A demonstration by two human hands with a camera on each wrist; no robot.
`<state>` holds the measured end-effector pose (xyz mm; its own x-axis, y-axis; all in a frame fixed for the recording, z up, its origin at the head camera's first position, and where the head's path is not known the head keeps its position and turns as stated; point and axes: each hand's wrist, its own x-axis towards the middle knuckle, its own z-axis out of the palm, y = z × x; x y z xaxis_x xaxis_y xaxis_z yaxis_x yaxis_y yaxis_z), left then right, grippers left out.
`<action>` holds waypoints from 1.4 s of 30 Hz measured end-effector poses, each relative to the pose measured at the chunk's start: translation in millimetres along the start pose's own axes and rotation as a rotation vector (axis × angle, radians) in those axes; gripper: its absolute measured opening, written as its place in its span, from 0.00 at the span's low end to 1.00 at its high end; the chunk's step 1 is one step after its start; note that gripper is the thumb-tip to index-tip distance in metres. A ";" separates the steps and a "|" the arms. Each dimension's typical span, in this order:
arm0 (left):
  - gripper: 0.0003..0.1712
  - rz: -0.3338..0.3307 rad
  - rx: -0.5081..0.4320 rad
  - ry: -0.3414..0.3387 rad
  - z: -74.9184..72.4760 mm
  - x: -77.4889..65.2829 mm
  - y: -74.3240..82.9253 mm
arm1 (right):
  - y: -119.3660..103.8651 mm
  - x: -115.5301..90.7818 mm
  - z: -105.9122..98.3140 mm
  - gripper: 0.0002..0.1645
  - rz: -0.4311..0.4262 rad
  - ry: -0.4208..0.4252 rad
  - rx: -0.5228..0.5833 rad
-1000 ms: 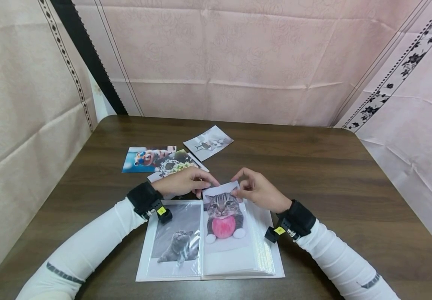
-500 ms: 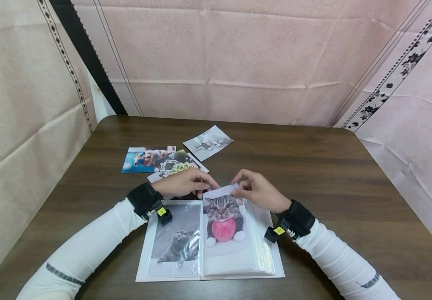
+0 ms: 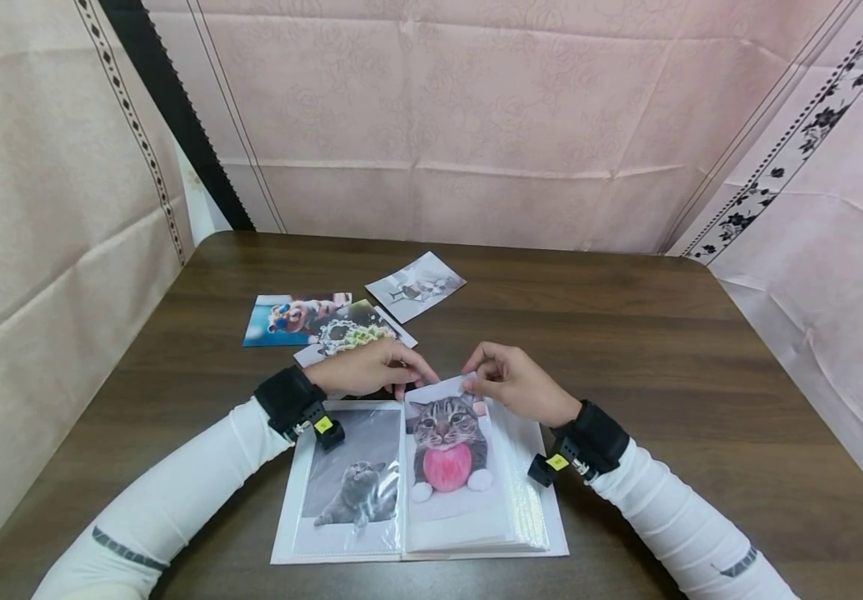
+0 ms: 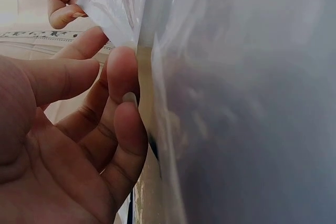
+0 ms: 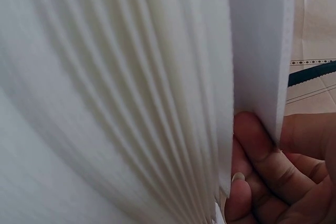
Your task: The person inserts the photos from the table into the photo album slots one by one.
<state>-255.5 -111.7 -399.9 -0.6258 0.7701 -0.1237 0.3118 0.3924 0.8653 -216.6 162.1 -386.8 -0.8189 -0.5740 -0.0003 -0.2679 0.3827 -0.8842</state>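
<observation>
Pale pink cloth (image 3: 476,125) hangs behind a brown wooden table (image 3: 664,375), on which a white album (image 3: 286,525) lies open. The tabby cat photo (image 3: 446,467) lies on its right-hand page, long axis running from the near side to the far side, the cat's ears toward the far edge; its top stands past the page. The right hand (image 3: 517,383) pinches its upper right corner between thumb and finger. The left hand (image 3: 360,367) is at the upper left corner, fingers bent; whether it grips cannot be told. The right wrist view alone shows the page edges fanned in a thick stack; the left wrist view, fingertips against a clear sleeve (image 4: 241,77). Loose photos (image 3: 416,286) lie beyond the left hand, while wood stretches from the album's right side to the table's edge.
</observation>
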 end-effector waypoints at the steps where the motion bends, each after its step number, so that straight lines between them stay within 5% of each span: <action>1: 0.17 0.001 -0.001 -0.001 -0.1 0.1 0.0 | 0.0 0.0 0.0 0.06 0.003 0.002 -0.003; 42: 0.15 0.079 -0.011 -0.064 1.1 -2.5 2.8 | 3.2 0.2 1.6 0.03 -0.014 0.023 -0.057</action>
<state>-252.3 -112.0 -397.7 -0.5522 0.8294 -0.0851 0.3506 0.3237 0.8788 -216.8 162.0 -390.3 -0.8262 -0.5629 0.0236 -0.3075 0.4154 -0.8561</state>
